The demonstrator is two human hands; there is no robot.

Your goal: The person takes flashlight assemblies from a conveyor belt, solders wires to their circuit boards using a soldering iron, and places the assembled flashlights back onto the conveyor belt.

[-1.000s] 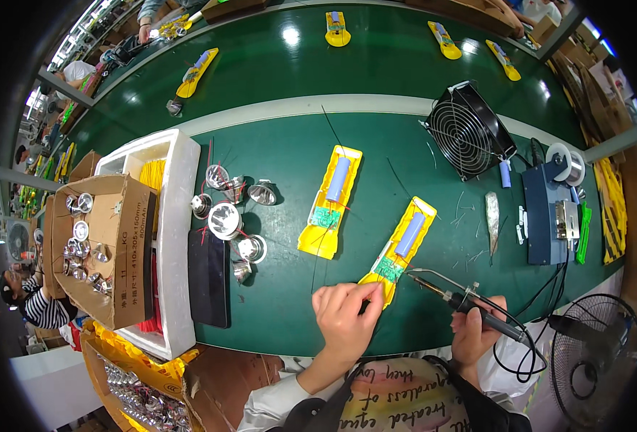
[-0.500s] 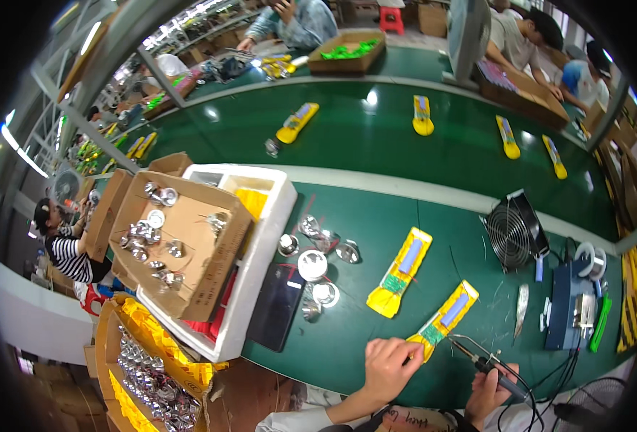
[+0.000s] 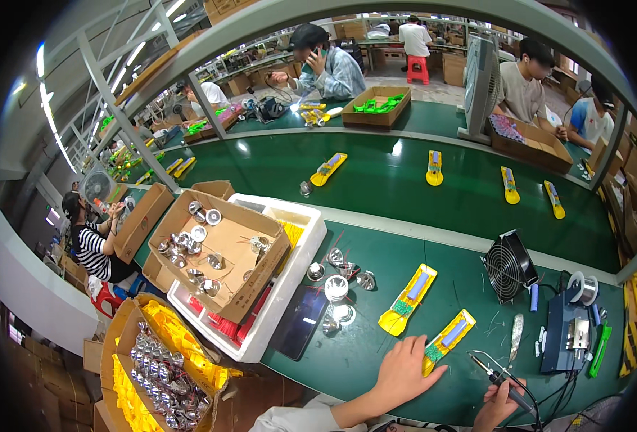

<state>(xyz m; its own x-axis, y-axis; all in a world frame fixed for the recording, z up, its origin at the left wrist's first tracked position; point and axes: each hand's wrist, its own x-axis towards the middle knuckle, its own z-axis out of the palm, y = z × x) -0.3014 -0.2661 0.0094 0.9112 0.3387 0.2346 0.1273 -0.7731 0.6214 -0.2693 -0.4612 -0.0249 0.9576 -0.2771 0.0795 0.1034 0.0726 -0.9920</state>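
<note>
My left hand (image 3: 406, 369) grips the lower end of a yellow plastic housing (image 3: 459, 328), thumb on one side and fingers on the other. A green circuit board (image 3: 434, 353) and a lilac battery cell (image 3: 454, 333) sit inside it. In my right hand (image 3: 500, 400) is a soldering iron (image 3: 497, 379), its tip just right of the housing and apart from it. A thin curved metal tube runs beside the tip. Above my left hand lies a second yellow housing (image 3: 407, 299), likewise fitted with board and cell.
Left of the housings are several reflector cups (image 3: 336, 288) and a dark phone (image 3: 300, 322). A white foam box (image 3: 317, 234) carries a cardboard box (image 3: 226, 261). To the right stand a black fan (image 3: 510, 266) and a blue soldering unit (image 3: 559, 338). Beyond runs a green conveyor (image 3: 383, 169).
The view has tilted upward. The iron's tip has drawn away from the circuit board. My left fingers, bunched before, now lie more spread along the housing.
</note>
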